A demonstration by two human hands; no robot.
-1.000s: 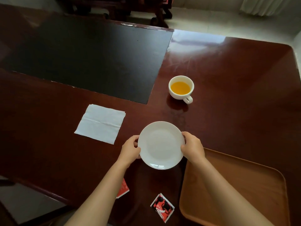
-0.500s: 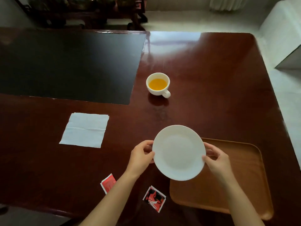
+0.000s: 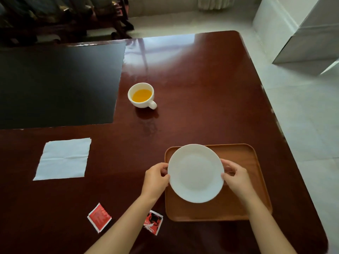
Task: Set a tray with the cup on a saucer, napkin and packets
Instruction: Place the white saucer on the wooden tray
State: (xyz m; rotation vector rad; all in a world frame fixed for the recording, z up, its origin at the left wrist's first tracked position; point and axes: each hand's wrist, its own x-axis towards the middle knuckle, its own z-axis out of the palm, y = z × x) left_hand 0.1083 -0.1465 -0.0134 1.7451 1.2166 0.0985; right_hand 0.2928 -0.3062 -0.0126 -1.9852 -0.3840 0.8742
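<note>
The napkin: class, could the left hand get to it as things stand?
Probably not at once: the left hand grips the saucer over the tray. Once freed, bare table lies between it and the napkin.

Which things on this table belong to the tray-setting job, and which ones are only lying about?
Belong to the job:
saucer, held in both hands' grip, left hand, right hand
wooden tray
cup of orange drink
white napkin
red packet
red-and-black packet

Only lying about:
black mat
dark chairs behind the table
white cabinet
</note>
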